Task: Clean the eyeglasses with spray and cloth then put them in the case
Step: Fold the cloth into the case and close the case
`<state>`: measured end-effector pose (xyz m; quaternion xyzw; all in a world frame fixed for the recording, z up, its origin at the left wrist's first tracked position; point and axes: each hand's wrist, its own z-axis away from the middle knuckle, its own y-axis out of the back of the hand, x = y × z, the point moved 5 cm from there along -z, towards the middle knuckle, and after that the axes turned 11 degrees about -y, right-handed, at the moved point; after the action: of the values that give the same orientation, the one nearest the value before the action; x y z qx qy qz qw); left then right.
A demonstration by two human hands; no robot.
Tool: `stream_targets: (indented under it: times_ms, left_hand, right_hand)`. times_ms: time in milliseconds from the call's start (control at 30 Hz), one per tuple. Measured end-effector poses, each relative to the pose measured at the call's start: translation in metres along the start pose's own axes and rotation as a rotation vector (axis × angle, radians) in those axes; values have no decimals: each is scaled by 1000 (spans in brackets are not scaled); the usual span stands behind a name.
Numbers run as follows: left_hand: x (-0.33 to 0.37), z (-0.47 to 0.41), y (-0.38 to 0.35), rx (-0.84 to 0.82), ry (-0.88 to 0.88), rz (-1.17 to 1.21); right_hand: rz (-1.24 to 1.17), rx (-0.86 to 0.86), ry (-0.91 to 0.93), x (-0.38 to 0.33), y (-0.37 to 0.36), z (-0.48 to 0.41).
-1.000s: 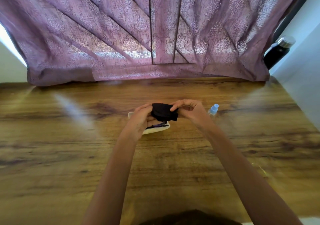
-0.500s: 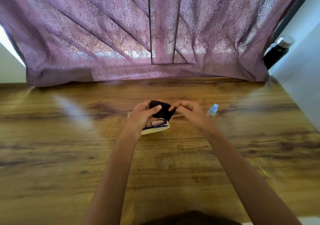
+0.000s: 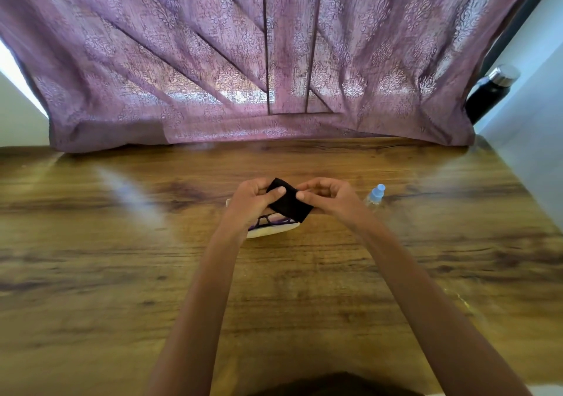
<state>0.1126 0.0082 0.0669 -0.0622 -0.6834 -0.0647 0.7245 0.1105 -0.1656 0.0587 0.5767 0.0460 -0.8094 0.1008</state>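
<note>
Cloth (image 3: 289,203): black, folded, held above the case between your hands.
Left hand (image 3: 251,201): your thumb and fingers pinch the cloth's left end.
Right hand (image 3: 329,199): your fingertips clamp its right edge.
Glasses (image 3: 269,221): lying in the open white case (image 3: 274,231), under the cloth.
Spray (image 3: 375,195): upright, right of the case, near your right hand.

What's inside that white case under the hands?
The white case holds dark-framed eyeglasses. Only part of the frame shows; the rest is covered by the left hand and the black cloth.
</note>
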Motion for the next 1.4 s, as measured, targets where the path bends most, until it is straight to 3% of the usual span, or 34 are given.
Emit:
stream_targets:
  times_ms: [133,333,700,833,1067,1400]
  left_hand:
    - [-2,-2,-3,-35,33,-26]
    - [-22,3,-10,-43,129,198]
    - [-27,3,-5,-13,120,233]
    - [-26,4,-6,11,117,297]
    - [-25,5,-5,29,132,292]
    - [-14,4,0,37,7,133]
  right_hand:
    - [50,-23,7,-1,0,1]
    - [-89,13,-60,5,3,-4]
    - [-257,-65,-115,15,-1,-5]
    - [-249,-81,-56,13,-4,-6]
    - [-148,-64,-25,9,-7,-6]
    - [-206,1,-70,9,-4,-7]
